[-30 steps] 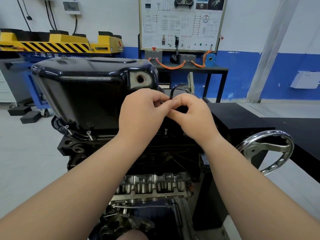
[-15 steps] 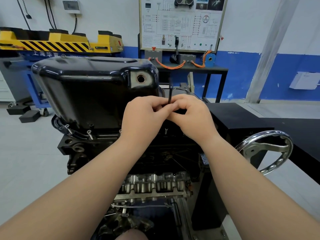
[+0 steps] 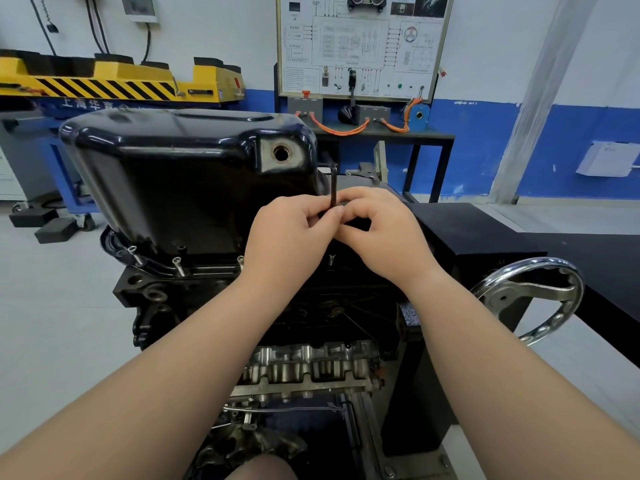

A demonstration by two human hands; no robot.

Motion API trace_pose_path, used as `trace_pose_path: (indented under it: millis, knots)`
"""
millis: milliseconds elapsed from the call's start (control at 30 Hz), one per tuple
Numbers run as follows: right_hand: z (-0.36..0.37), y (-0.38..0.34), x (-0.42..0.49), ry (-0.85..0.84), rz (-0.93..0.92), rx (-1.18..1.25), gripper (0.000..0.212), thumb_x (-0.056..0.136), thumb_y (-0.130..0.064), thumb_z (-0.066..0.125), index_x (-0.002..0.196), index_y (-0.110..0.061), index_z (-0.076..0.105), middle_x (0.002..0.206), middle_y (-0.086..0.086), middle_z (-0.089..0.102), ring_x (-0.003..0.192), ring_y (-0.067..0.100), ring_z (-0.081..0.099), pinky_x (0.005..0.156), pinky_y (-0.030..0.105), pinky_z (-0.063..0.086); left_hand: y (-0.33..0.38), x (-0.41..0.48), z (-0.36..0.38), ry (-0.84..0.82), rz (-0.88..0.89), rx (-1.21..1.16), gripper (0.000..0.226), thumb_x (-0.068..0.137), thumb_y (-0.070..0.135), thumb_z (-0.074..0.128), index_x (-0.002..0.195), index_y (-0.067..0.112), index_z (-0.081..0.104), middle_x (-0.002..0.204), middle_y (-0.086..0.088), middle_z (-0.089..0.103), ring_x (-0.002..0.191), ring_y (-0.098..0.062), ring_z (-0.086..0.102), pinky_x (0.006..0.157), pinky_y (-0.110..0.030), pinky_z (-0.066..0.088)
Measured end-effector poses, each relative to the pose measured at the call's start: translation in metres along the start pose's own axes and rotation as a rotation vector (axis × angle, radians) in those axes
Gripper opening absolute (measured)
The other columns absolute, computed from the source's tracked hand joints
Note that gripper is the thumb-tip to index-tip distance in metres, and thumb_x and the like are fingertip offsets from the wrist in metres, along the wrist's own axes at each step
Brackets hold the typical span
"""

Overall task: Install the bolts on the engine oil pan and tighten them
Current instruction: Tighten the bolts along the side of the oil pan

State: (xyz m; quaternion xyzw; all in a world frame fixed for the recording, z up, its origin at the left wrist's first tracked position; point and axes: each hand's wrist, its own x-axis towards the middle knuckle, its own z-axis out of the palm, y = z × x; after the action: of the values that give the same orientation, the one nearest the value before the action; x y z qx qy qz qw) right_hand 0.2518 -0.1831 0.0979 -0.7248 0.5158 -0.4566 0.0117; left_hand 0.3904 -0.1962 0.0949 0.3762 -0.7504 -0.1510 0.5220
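The oil pan (image 3: 166,168) is black painted metal, glossy and smooth, with bright highlights along its rounded edges. Its drain hole (image 3: 281,153) shows bare, dull, brownish metal. The bolts (image 3: 177,266) along the pan's flange are bright silvery metal. The hex key (image 3: 333,188) is dark, matt metal. The engine block (image 3: 152,296) below looks like rough cast metal in matt black. The cylinder head (image 3: 304,368) is bare grey cast metal, dull and grainy. The handwheel (image 3: 536,260) is polished chrome, mirror-bright. The bench top (image 3: 485,233) is matt black. The floor (image 3: 52,323) is pale, smooth and faintly shiny.
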Motion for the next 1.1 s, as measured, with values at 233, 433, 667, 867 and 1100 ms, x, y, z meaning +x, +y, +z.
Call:
trace_pose_path:
  millis: [233,433,667,867,1100]
  knots:
    - [0.004,-0.003,-0.001,0.021,-0.048,-0.029,0.013,0.080,-0.021,0.070,0.077,-0.008,0.069,0.098,-0.016,0.060,0.103,0.011,0.053,0.097,0.033,0.039,-0.001,-0.003,0.000,0.017,0.003,0.017,0.015,0.087,0.028,0.062,0.095,0.028,0.075,0.059,0.005,0.064,0.059,-0.009,0.058,0.060,-0.037,0.051]
    - [-0.006,-0.003,0.000,-0.098,-0.096,-0.057,0.018,0.087,-0.013,0.062,0.101,-0.017,0.074,0.121,-0.006,0.062,0.120,0.019,0.049,0.105,0.037,0.033,0.001,0.001,-0.003,-0.101,0.057,0.155,0.023,0.092,0.031,0.053,0.108,0.033,0.069,0.053,0.011,0.056,0.055,0.001,0.052,0.049,-0.011,0.035]
    - [0.005,0.001,-0.001,0.033,-0.018,-0.063,0.012,0.081,-0.017,0.068,0.079,-0.005,0.072,0.108,-0.005,0.066,0.108,0.015,0.052,0.099,0.036,0.037,0.005,-0.001,-0.002,-0.045,0.044,0.139,0.018,0.088,0.035,0.061,0.102,0.034,0.071,0.046,0.008,0.050,0.054,-0.013,0.056,0.061,-0.036,0.049]
    - [0.003,-0.001,0.000,-0.036,-0.072,-0.074,0.014,0.083,-0.019,0.066,0.091,-0.011,0.075,0.112,-0.005,0.065,0.112,0.017,0.054,0.100,0.039,0.038,0.002,-0.002,-0.004,-0.041,0.070,0.195,0.019,0.090,0.036,0.054,0.097,0.037,0.072,0.044,0.012,0.047,0.051,-0.007,0.051,0.050,-0.030,0.042]
    - [-0.006,-0.002,-0.004,-0.090,-0.094,-0.076,0.017,0.086,-0.012,0.064,0.099,-0.016,0.074,0.124,-0.007,0.060,0.120,0.018,0.047,0.103,0.024,0.026,0.005,-0.001,-0.004,-0.112,0.155,0.328,0.026,0.094,0.037,0.047,0.109,0.033,0.068,0.050,0.013,0.048,0.053,-0.008,0.050,0.048,-0.027,0.040]
